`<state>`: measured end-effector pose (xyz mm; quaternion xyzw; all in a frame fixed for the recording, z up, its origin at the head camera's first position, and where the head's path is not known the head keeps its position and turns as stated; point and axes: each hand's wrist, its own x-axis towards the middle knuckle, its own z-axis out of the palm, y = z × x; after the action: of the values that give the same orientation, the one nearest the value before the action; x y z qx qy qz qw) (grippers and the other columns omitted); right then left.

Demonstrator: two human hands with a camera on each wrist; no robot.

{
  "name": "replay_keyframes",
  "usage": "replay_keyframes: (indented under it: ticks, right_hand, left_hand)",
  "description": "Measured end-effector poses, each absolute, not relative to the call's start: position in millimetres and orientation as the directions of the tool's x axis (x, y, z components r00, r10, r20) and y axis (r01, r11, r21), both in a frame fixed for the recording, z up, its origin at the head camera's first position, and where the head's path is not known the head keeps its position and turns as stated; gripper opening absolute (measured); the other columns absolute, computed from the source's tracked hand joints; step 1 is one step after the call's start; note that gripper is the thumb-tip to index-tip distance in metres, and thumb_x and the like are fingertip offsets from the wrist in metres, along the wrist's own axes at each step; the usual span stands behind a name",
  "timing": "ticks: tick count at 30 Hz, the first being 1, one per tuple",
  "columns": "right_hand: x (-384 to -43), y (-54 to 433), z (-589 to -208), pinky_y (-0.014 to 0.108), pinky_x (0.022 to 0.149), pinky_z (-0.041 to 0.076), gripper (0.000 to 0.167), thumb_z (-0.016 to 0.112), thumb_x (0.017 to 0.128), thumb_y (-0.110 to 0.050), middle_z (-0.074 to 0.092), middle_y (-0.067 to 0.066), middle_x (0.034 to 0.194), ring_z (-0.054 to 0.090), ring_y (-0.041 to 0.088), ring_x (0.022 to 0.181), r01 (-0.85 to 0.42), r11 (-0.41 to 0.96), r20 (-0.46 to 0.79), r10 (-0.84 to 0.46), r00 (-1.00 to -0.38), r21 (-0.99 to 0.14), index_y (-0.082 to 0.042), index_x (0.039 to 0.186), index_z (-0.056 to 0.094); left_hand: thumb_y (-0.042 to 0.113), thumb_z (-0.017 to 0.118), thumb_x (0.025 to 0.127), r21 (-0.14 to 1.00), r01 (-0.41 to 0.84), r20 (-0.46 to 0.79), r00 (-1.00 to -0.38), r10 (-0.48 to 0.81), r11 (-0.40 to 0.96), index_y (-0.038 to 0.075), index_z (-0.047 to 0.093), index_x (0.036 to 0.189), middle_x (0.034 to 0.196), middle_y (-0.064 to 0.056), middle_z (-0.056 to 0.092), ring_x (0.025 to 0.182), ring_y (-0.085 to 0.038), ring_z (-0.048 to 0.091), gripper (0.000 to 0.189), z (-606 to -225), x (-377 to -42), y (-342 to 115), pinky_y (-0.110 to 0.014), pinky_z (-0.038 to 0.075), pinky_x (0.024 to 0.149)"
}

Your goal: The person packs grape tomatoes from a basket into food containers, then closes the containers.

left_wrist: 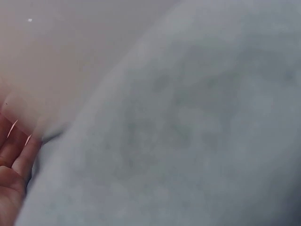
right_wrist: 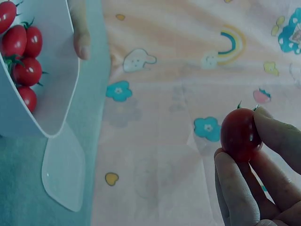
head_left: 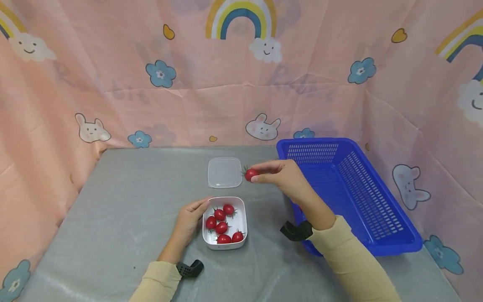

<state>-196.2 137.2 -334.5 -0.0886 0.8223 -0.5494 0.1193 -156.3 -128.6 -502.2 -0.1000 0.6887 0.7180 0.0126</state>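
Note:
Between the thumb and fingers of my right hand (head_left: pixel 284 178) is a cherry tomato (head_left: pixel 251 174) with a green stem, lifted near the clear lid (head_left: pixel 224 172). In the right wrist view the red tomato (right_wrist: pixel 241 134) shows pinched at the fingertips. My left hand (head_left: pixel 190 218) rests against the outer left side of a white square container (head_left: pixel 225 247), its fingers reaching the back left corner. Inside lie several cherry tomatoes (head_left: pixel 221 227) with green stems. The left wrist view is mostly a blurred pale surface, with some fingers (left_wrist: pixel 26 155) at its left edge.
A large blue plastic basket (head_left: pixel 392 247) with slotted walls stands at the right, partly behind my right forearm. Grey cloth (head_left: pixel 132 209) covers the table. A pink printed curtain (head_left: pixel 211 105) hangs along the back and sides.

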Motion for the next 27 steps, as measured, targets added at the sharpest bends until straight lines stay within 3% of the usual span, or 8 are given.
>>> replay_keyframes:
  ticks: [11,18,27]
  right_hand:
    - [-176.6,126.9,-341.2,0.049,0.104,0.049,0.033,0.083,0.080,-0.027,0.074,0.003,0.116,0.062,0.020,0.120,-0.045,0.385,-0.082,-0.308,-0.948,-0.922,-0.016,0.111,0.078]
    - [-165.5,120.2,-343.3,0.054,0.107,0.044,0.031,0.082,0.082,-0.024,0.075,0.006,0.115,0.062,0.024,0.122,-0.073,0.376,-0.044,-0.293,-0.955,-0.924,-0.012,0.110,0.078]
    - [-147.0,103.3,-358.8,0.036,0.085,0.060,0.030,0.081,0.082,-0.012,0.074,0.012,0.115,0.068,0.025,0.108,-0.088,0.304,-0.017,-0.326,-0.945,-0.949,-0.006,0.111,0.076]
  left_hand:
    - [0.015,0.067,0.094,0.989,-0.137,-0.142,-0.983,-0.115,-0.053,-0.006,0.067,0.122,0.126,-0.016,0.069,0.100,0.006,0.064,0.035,-503.3,-156.7,-128.8,-0.016,0.051,0.090]
    - [0.017,0.068,0.094,0.990,-0.134,-0.138,-0.983,-0.119,-0.043,-0.005,0.068,0.121,0.125,-0.016,0.069,0.102,0.005,0.064,0.035,-503.5,-156.0,-128.7,-0.015,0.050,0.091]
    - [0.021,0.069,0.094,0.990,-0.143,-0.141,-0.980,-0.138,0.003,-0.001,0.070,0.120,0.124,-0.013,0.070,0.108,-0.001,0.064,0.034,-504.1,-156.5,-129.5,-0.025,0.051,0.099]
